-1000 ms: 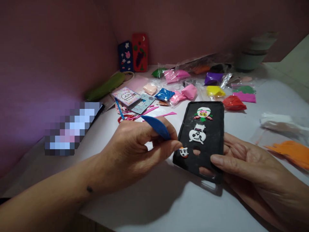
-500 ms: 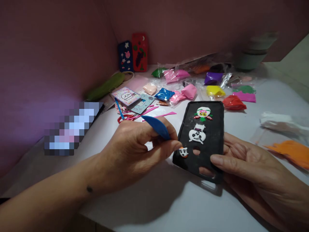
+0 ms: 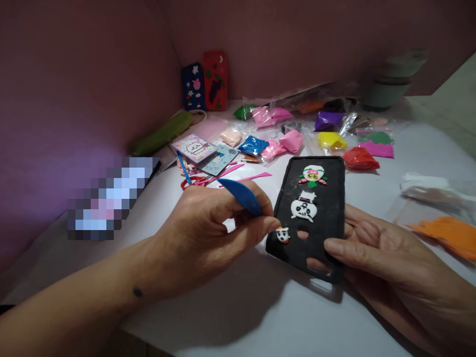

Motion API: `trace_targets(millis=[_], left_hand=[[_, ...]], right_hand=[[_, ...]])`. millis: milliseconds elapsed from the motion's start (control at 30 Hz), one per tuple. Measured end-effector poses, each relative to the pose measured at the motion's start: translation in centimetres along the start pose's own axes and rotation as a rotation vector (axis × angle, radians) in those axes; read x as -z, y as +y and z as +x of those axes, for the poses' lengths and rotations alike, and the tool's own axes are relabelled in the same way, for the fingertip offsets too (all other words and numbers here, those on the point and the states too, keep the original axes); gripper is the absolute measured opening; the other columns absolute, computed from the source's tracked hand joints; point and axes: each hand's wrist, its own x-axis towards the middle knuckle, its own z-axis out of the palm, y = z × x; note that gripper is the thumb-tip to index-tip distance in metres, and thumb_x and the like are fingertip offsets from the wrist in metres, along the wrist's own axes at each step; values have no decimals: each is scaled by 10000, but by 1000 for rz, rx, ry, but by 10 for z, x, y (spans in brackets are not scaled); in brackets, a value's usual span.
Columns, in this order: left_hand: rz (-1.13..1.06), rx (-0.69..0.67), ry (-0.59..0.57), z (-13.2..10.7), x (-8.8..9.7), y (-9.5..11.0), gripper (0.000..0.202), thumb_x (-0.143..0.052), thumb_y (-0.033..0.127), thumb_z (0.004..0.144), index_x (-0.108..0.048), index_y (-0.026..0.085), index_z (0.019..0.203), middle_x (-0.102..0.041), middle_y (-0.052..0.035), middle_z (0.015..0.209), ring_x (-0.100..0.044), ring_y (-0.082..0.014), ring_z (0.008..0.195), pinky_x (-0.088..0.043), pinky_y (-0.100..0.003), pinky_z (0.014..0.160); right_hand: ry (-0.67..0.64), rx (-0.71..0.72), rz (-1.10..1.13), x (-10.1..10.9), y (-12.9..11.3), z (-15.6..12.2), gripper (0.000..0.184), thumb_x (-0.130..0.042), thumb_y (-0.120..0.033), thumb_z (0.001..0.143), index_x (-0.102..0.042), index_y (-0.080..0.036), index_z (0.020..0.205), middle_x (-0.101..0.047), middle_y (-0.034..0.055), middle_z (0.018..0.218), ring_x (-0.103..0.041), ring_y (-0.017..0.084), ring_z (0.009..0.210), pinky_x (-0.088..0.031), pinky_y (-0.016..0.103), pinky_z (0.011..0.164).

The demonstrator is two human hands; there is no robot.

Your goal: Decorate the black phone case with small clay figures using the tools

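Two hands meet at the black phone case. The left grip pinches a blue tool, touching the tiny clay cow on the case's near-left corner. The right grip clasps its right side. Hard pushing could squash the cow.

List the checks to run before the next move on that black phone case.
1. Right hand grips the black rubbery phone case at its lower right edge: ok.
2. Left hand pinches the blue plastic sculpting tool: ok.
3. Left fingertip touches the small white clay figure at the case's lower left corner: cannot tell.
4. Skull-like white clay figure and yellow-eyed clay figure lie clear of both hands: ok.
5. Case lies flat on the white table: cannot tell.
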Motion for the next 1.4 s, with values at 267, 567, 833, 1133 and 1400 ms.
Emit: trace_targets(millis=[267, 567, 833, 1133, 1400], left_hand=[[32, -12, -21, 0, 1, -2, 96, -607, 204, 837, -593, 180, 745, -552, 55, 575, -493, -61, 490, -406, -168, 490], [7, -95, -5, 2, 2, 1, 69, -620, 134, 814, -607, 151, 749, -563, 43, 606, -502, -47, 519, -422, -150, 524], [-10, -108, 14, 0, 1, -2, 56, -625, 130, 813, -609, 137, 760, -558, 36, 603, -484, -45, 512, -407, -156, 501], [-63, -13, 60, -1, 3, 4, 100, -638, 160, 817, -610, 159, 721, -588, 40, 636, -519, -51, 520, -409, -158, 489], [-312, 190, 137, 4, 9, 5, 196, -549, 176, 867, -596, 159, 677, -594, 14, 628, -571, -82, 525, -473, -187, 506]], right_hand=[[-8, -4, 6, -1, -1, -2, 282, -621, -163, 840, -653, -221, 1114, -690, 81, 1046, -649, 200, 923, -537, 263, 792], [30, -11, -4, 0, 0, 2, 350, -663, -175, 810, -637, -258, 1149, -702, 65, 1045, -656, 178, 867, -545, 231, 722], [18, -15, 14, 0, 0, -1, 386, -641, -176, 825, -613, -250, 1203, -681, 83, 1116, -651, 201, 934, -538, 271, 785], [-28, -21, 56, 0, -1, -2, 372, -537, -136, 881, -581, -214, 1242, -689, 85, 1070, -635, 192, 936, -515, 282, 820], [32, -9, 44, 0, -4, -3, 398, -554, -143, 865, -577, -248, 1249, -681, 72, 1114, -613, 212, 1030, -517, 288, 813]])
